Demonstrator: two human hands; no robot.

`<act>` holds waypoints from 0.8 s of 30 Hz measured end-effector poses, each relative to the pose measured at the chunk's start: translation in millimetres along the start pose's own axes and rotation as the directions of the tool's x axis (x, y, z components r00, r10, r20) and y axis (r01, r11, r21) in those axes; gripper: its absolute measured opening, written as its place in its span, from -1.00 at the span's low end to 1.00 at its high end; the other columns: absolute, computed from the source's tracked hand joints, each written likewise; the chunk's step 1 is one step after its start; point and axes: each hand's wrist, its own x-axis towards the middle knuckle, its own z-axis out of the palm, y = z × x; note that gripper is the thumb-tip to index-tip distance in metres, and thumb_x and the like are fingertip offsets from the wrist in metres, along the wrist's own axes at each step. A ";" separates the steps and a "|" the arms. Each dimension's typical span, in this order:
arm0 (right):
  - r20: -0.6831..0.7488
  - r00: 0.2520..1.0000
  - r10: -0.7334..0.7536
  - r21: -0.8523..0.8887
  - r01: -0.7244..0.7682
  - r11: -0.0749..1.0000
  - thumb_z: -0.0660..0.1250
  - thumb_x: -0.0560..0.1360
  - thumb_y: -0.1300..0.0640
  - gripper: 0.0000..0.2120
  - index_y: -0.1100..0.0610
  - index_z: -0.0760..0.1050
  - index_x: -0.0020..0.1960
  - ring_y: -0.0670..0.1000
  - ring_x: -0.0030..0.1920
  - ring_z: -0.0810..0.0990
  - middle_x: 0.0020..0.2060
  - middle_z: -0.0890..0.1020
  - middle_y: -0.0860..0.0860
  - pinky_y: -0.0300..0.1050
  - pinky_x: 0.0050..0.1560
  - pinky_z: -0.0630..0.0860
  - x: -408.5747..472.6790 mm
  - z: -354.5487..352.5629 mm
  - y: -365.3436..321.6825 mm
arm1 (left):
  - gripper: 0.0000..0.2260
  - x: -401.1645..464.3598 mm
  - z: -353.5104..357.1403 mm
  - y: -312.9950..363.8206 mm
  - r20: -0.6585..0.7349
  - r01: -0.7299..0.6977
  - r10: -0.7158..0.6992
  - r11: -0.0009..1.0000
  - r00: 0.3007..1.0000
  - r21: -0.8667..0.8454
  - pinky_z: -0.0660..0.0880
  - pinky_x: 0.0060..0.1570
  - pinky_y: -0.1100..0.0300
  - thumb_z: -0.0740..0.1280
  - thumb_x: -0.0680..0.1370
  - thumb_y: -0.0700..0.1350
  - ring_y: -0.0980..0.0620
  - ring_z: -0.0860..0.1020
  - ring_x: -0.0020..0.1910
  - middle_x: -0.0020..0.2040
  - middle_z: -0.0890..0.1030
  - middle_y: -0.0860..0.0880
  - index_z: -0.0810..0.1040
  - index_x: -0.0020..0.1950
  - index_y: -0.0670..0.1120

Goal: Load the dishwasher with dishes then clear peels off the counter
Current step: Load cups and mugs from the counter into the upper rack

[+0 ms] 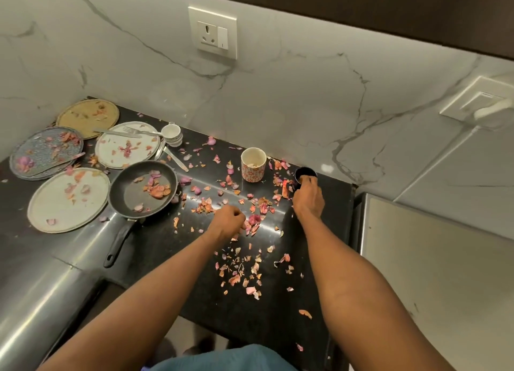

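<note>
dishes waiting on the counter, peels everywhere, hands going in

nothing is looking loaded yet, folks. the black counter [155,248] is carrying the whole lot: a frying pan [143,189] with peels lying in it, a white plate [68,201] just beside it on the left, a second white plate [128,145] behind with a fork [126,131] resting across it, a blue-grey plate [46,153] at the far left, and a tan round mat or plate [87,117] by the wall. a small white cup [172,134] is sitting near the back, and a patterned mug [253,164] is standing upright mid-counter. no dishwasher is showing in view, so by my reading the loading is all ahead, and the clearing too: the onion peels [239,270] are lying scattered from the wall to the front edge.

now the hands. the right hand [307,196] is reaching far forward, arm stretched out, fingers curling over the rim of a small dark cup [304,175] at the back right near the wall; it is looking like a grasp from above, and the cup is sitting on the counter. the left hand [229,221] is hovering low over the middle of the counter, fingers curled in among a cluster of peels; whether it is pinching any of them i cannot tell, the knuckles are hiding the fingertips.
</note>
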 end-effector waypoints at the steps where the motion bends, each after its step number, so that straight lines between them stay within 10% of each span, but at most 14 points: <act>1: 0.013 1.000 0.007 -0.019 -0.006 1.000 0.32 0.62 0.25 -0.65 0.17 0.47 0.40 0.20 0.25 0.56 0.32 0.53 0.14 0.09 0.15 0.55 4.8 0.9 0.5 | -0.85 0.7 -0.3 1.3 -0.005 0.005 -0.005 1.000 1.000 -0.008 0.66 -0.13 0.04 0.25 0.64 -0.24 -0.04 0.66 -0.21 -0.14 0.68 -0.17 0.60 -0.04 -0.21; 13: 0.096 0.987 0.132 0.432 -0.161 0.888 0.34 0.64 0.13 -0.75 0.12 0.60 0.30 0.10 0.12 0.65 0.15 0.66 0.11 0.07 0.19 0.61 1.5 1.6 -2.8 | -0.87 -1.7 -3.4 -6.8 -0.026 0.055 -0.058 0.993 0.998 -0.101 0.62 -0.26 0.17 0.27 0.64 -0.25 -0.03 0.66 -0.20 -0.09 0.68 -0.20 0.61 0.00 -0.22; 19: 0.331 0.902 0.277 0.788 -0.426 0.445 0.33 0.65 0.15 -0.84 0.12 0.62 0.18 -0.08 -0.30 0.62 -0.19 0.70 0.06 -0.22 -0.32 0.57 -46.8 5.6 -26.3 | -0.75 -11.2 -6.6 -8.3 -0.013 0.028 -0.032 0.972 0.999 -0.233 0.66 -0.08 0.03 0.44 0.56 -0.16 -0.15 0.67 0.00 0.02 0.64 -0.17 0.53 0.21 -0.16; 24: 0.461 0.861 0.212 0.842 -0.500 0.202 0.37 0.62 0.22 -0.93 0.15 0.62 0.07 -0.01 -0.18 0.67 -0.15 0.70 0.09 -0.07 -0.05 0.68 -91.2 1.1 -51.7 | -0.46 -19.5 -17.7 -7.9 0.055 0.063 -0.046 0.927 0.997 -0.369 0.65 0.04 -0.02 0.53 0.47 -0.17 -0.11 0.62 0.12 0.17 0.57 -0.16 0.41 0.39 -0.16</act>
